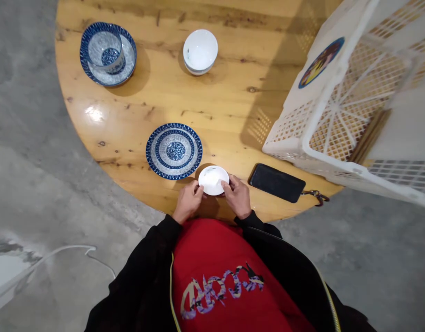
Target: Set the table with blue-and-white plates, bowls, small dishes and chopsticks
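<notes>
Left hand (189,201) and right (239,197) gripping white dish (214,180) between them, blue plate (174,151) lying beyond the left (phone (277,182) nearer the right).

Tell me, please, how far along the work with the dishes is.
Seemingly done: a patterned bowl sits inside a larger blue-rimmed bowl, and white bowls appear stacked. In hand: a small white dish, held by the left hand and right hand. Perhaps left: the blue-and-white plate, lying singly.

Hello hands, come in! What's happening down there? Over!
Left hand and right hand: both gripping small round white dish by its edges. Blue-and-white patterned round plate close by, left. Black rectangular phone off right.
</notes>
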The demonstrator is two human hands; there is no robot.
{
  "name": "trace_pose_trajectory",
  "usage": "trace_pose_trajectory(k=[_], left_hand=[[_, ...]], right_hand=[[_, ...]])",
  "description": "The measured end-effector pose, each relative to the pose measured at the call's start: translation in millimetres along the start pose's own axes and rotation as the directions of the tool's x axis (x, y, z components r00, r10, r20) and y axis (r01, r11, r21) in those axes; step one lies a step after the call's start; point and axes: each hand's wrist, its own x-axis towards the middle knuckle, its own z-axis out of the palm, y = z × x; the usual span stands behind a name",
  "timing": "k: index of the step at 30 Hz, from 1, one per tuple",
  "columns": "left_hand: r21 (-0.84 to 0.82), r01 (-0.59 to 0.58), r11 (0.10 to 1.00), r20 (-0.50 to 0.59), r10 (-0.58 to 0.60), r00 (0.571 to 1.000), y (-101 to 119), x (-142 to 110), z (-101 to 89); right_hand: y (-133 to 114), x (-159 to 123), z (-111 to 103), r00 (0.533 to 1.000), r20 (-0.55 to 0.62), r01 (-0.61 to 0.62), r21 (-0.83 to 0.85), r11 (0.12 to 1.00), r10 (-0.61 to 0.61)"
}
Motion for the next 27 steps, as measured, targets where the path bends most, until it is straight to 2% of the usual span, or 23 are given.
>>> trace_pose_trajectory(k=[5,10,22,27], left_hand=[[-0.013,-0.008,1.000,0.001,0.008,1.000,2.1,0.9,-1.0],[-0.028,-0.007,1.000,0.002,0.007,1.000,3.1,0.4,-0.9],[-0.072,-0.026,0.997,0.008,0.026,1.000,-3.4,-1.1,-2.6],[-0.096,-0.032,0.995,0.022,0.035,0.999,-13.1,-6.8,-11.9]], right_hand=[[-3.1,1.9,-1.5,0.999,-0.010,0.043,-0.171,0.984,-0.045],[0.8,2.4,-0.3,0.998,-0.018,0.055,-0.211,0.976,-0.060],[0.7,-0.7,-0.6,0.998,-0.033,0.044,-0.151,0.988,-0.049],[5.8,-6.8,-8.7,0.995,-0.060,-0.076,0.029,0.997,0.078]])
